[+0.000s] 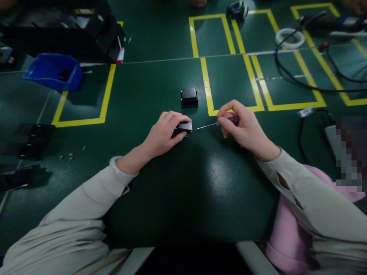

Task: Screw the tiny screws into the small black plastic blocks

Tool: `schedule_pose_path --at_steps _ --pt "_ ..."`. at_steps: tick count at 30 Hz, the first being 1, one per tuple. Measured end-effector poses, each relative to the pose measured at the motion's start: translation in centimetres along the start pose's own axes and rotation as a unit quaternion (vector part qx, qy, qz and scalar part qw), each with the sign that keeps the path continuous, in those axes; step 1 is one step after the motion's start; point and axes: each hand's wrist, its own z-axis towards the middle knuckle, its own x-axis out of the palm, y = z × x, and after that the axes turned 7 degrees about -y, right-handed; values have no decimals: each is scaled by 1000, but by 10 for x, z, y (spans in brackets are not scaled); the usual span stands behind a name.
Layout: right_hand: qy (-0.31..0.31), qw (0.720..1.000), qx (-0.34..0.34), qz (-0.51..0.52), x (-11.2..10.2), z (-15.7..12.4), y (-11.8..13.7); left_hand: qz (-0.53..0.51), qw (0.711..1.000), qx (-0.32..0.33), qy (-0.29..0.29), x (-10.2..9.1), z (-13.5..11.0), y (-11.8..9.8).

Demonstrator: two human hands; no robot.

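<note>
Your plain grey-beige long fabric sleeves. Your slim metal screwdriver, silver-shafted, dark purple-handled. Your held black boxy block, pale grey top face. Your dark green desk, patterned with yellow tape rectangles. Bright blue plastic bin. Pink fabric.

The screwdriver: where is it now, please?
In the head view, the screwdriver is just right of centre, held in the right hand, its shaft pointing left to the black part in the left hand.

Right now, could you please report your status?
Left hand gripping small black box. Right hand holding screwdriver, tip at box's side. Second black box just beyond, apart from both hands.
</note>
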Motion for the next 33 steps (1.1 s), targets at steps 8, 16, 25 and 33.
schedule_pose_path --at_steps 8,16,25,33 --pt "1 1000 15 25 1 -1 -2 5 1000 4 -1 -1 0 0" --pt "-10 1000 -17 -18 0 0 2 5 1000 3 -3 0 1 -1" --pt "1 1000 14 13 1 0 2 4 1000 2 1 -1 0 -1" --pt "0 1000 14 3 1 -1 4 -2 1000 -5 3 -1 0 -1"
